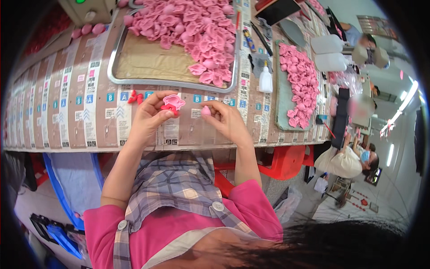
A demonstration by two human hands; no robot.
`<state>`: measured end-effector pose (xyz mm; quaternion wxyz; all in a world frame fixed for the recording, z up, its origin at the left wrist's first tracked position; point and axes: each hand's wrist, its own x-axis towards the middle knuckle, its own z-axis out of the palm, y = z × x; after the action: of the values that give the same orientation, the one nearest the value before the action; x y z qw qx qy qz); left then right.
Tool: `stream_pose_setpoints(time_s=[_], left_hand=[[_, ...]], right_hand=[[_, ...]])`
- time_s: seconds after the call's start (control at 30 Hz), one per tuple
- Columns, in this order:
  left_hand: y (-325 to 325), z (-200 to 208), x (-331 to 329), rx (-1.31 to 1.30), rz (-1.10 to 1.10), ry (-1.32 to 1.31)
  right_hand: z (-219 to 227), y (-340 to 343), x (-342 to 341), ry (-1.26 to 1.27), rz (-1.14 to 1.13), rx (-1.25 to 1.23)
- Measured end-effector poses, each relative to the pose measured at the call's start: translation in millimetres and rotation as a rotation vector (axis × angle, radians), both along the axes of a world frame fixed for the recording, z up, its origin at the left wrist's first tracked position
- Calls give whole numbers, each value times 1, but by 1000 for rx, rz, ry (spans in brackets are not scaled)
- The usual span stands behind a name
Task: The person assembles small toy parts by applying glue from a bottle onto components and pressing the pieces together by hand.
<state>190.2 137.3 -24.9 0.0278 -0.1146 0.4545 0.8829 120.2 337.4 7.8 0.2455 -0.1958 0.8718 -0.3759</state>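
Both my hands are raised over the near edge of the table. My left hand (150,114) is closed on a pink petal-edged cup-shaped piece (174,102), with a small red piece (170,110) against its lower side. Between the fingertips of my right hand (228,121) is a small pink bud-shaped piece (206,111), apart from the cup. More small red pieces (135,97) lie on the table just beyond my left hand. Ahead of my hands, a metal tray (172,84) lined with brown paper holds a heap of pink pieces (183,27).
A greenish tray (283,121) of pink pieces lies at the right. Nearer the metal tray are a white squeeze bottle (265,80) and a marker (249,40). A beige machine (87,11) stands far left. Red stools (286,163) are under the table; people work at right.
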Motion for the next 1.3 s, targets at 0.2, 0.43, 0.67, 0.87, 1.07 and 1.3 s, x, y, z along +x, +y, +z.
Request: stream_pose_setpoints(time_s=[0.2, 0.43, 0.67, 0.87, 1.07, 1.3], left_hand=[[-8, -3, 4, 150, -83, 17], [-9, -4, 6, 254, -61, -5], [-3, -9, 7, 56, -78, 23], [4, -2, 8, 13, -165, 58], [6, 1, 8, -44, -198, 106], [6, 1, 9, -128, -210, 82]], right_hand=[[-9, 9, 6, 80, -132, -25], [-16, 10, 18, 212, -291, -81], [-18, -1, 22, 393, -255, -90], [24, -17, 18, 249, -154, -401], [23, -27, 19, 254, 18, -355], [25, -30, 17, 260, 103, -271]])
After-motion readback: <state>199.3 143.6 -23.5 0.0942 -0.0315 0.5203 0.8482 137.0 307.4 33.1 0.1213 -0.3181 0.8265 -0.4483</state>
